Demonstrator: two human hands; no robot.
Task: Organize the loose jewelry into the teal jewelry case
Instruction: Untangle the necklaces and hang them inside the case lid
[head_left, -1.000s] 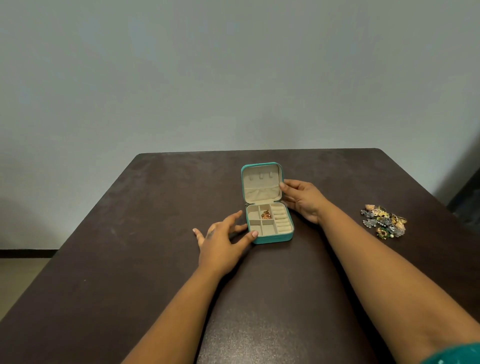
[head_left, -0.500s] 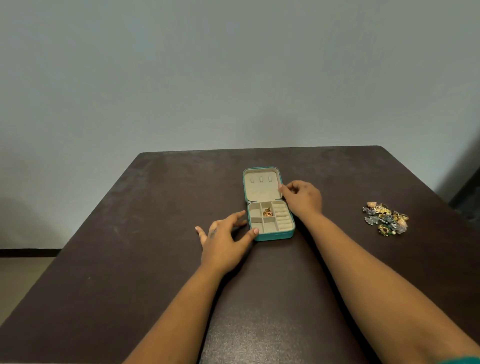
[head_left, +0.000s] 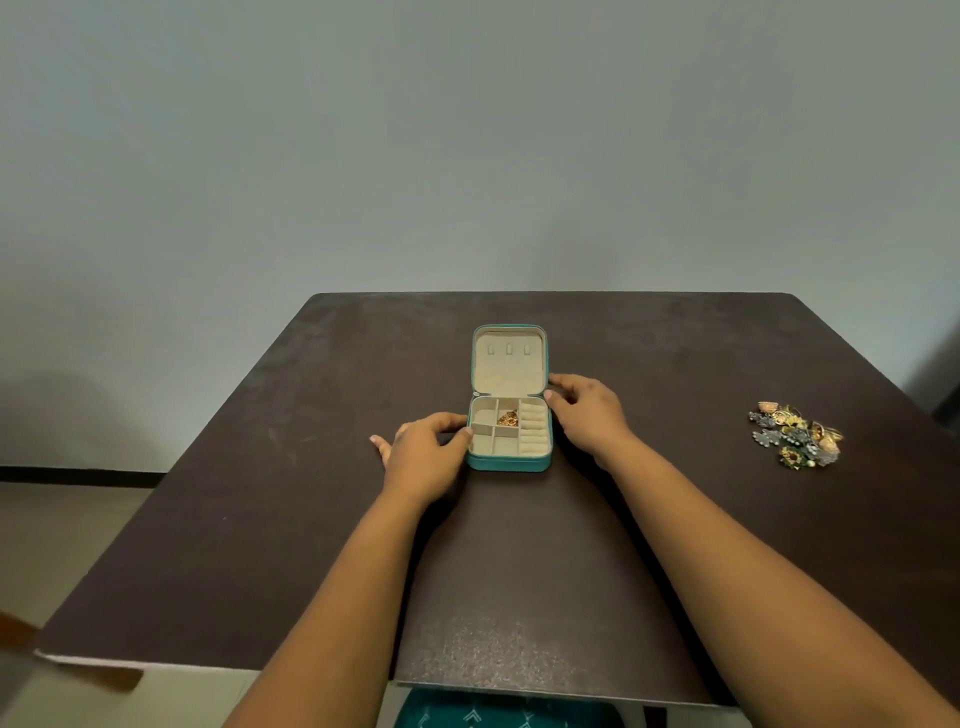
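Observation:
The teal jewelry case (head_left: 509, 462) lies open in the middle of the dark table, its beige lid (head_left: 509, 361) laid back flat. One upper compartment holds a small gold piece (head_left: 508, 417). My left hand (head_left: 423, 454) grips the case's left side, thumb on the rim. My right hand (head_left: 587, 413) holds the right side near the hinge, fingertips on the edge. A pile of loose jewelry (head_left: 795, 435) in gold, silver and green lies far to the right, apart from both hands.
The dark table (head_left: 260, 493) ends at a plain wall behind. Its near edge runs just in front of me. A teal patterned cloth (head_left: 498, 714) shows below that edge.
The lid has swung back from upright to flat. My left hand moved right to take the case's left side. The case turned square to me.

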